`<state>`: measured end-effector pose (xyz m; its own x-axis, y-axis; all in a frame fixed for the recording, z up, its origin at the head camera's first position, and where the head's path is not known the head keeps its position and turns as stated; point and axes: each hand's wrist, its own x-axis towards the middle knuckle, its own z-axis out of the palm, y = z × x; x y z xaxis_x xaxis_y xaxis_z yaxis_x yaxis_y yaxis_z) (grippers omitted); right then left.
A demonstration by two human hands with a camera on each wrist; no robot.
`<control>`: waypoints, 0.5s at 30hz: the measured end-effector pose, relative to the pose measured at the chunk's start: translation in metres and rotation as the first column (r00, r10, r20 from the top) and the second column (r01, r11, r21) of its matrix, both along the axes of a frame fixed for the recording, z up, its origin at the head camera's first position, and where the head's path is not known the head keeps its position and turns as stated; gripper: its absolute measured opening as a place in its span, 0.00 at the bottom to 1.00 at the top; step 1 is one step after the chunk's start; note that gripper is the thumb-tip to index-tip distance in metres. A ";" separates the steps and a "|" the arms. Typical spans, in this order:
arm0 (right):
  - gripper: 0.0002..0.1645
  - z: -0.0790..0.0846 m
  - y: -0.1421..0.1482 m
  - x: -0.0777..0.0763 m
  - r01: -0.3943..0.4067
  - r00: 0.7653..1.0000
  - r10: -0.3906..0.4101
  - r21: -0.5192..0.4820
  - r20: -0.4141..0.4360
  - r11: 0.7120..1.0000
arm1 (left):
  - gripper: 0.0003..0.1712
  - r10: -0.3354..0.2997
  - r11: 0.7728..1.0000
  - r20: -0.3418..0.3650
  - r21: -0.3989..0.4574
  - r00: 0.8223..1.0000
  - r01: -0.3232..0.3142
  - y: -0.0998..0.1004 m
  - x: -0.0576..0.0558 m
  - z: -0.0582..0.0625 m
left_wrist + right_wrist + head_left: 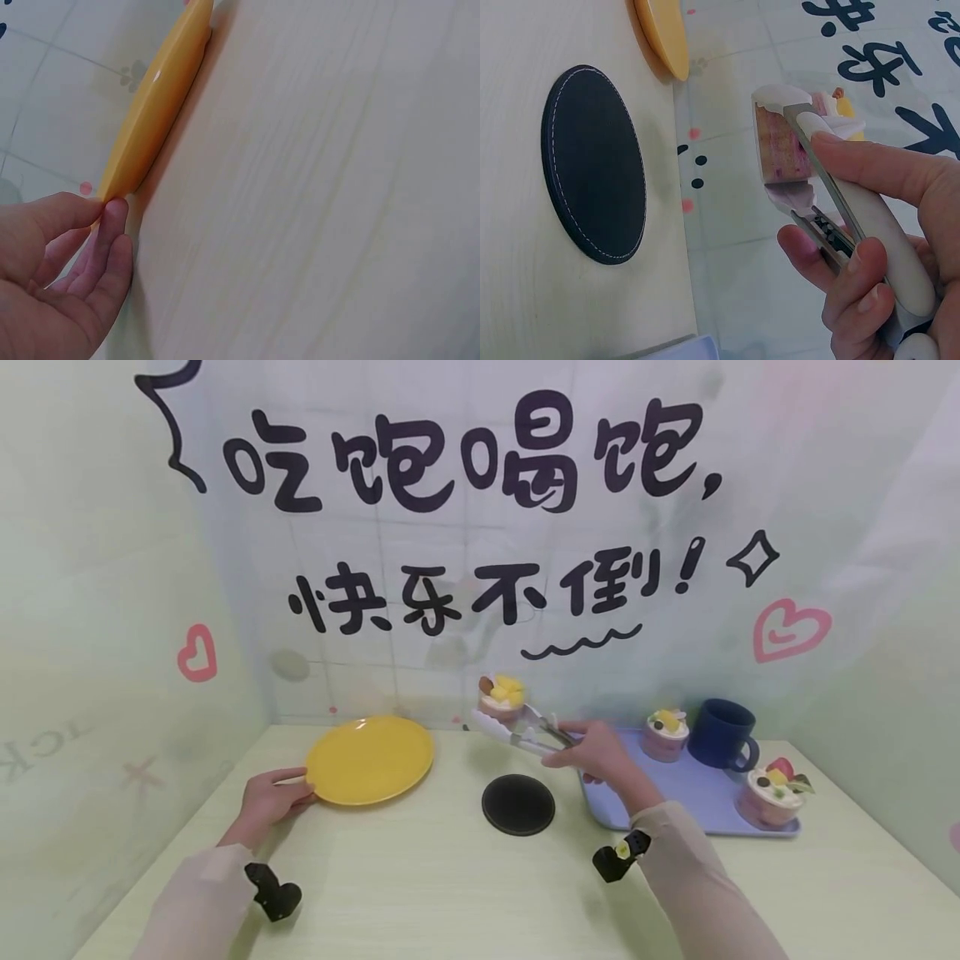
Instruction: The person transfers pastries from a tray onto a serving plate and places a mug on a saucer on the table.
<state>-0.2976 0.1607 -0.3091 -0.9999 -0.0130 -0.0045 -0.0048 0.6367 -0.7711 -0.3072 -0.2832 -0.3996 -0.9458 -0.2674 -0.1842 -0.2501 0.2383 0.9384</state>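
Note:
My left hand (273,800) pinches the near-left rim of a yellow plate (371,762) between thumb and fingers; the left wrist view shows the plate (157,105) edge-on, low over the table. My right hand (603,756) grips white-handled tongs (525,742). Between the tongs' tips is a dessert cup (501,700) topped with yellow fruit, held up in the air behind a round black coaster (519,804). In the right wrist view the tongs (870,217) clasp the cup (784,146) from both sides, its pink layers showing.
On the right a lavender tray (690,806) carries a dark blue mug (722,732) and two more dessert cups, one at the back (665,735) and one at the front corner (771,795). A printed wall sheet (465,543) hangs behind the table.

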 end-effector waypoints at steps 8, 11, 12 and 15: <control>0.46 -0.001 -0.010 -0.004 -0.019 1.000 0.019 -0.001 0.004 1.000 | 0.30 0.030 1.000 0.003 -0.004 1.000 -0.030 0.001 0.003 0.003; 0.46 0.000 -0.014 -0.004 -0.016 1.000 0.017 -0.020 0.015 1.000 | 0.30 0.024 1.000 -0.009 0.014 1.000 -0.024 0.004 0.004 0.006; 0.46 0.000 -0.015 -0.004 -0.013 1.000 0.013 -0.016 0.014 1.000 | 0.30 0.020 1.000 -0.011 0.023 1.000 -0.020 0.005 0.005 0.007; 0.45 0.000 -0.020 -0.005 -0.013 1.000 0.013 -0.008 0.006 1.000 | 0.30 0.020 0.999 -0.017 0.031 1.000 -0.019 0.005 0.006 0.008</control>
<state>-0.3021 0.1409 -0.3088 -0.9996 -0.0264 -0.0102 -0.0087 0.6301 -0.7764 -0.3009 -0.2778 -0.3912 -0.9437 -0.2800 -0.1760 -0.2377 0.2042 0.9496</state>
